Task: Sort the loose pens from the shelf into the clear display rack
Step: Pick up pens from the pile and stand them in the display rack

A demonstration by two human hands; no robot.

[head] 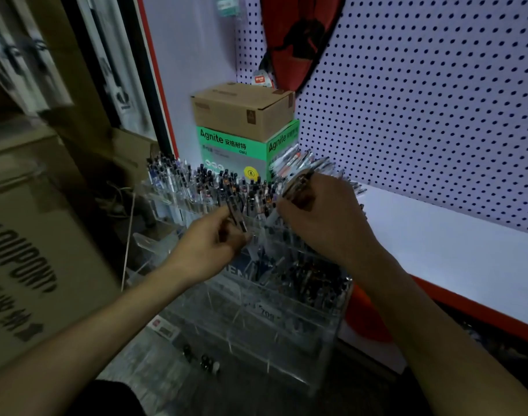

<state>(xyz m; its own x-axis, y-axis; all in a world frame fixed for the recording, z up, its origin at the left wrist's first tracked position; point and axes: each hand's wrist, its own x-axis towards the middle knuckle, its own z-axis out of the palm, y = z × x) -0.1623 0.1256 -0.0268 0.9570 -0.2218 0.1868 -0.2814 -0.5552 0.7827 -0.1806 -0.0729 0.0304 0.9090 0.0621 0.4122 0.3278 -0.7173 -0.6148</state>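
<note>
Left hand (210, 244) pinches two pens (236, 217); right hand (319, 217) grips several above one rack (286, 319).

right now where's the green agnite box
In the head view, the green Agnite box stands upper centre on the white shelf, under a brown cardboard box, behind the clear display rack.

Both bare forearms reach forward and inward, hands close together but apart. Left hand (210, 244) back up, fingers (226, 216) curled, pinching a dark pen (237, 217). Right hand (322, 217) slightly higher, back toward the camera, fingers curled round a bundle of pens (298, 183). Wrists near straight, sleeves out of sight.
</note>
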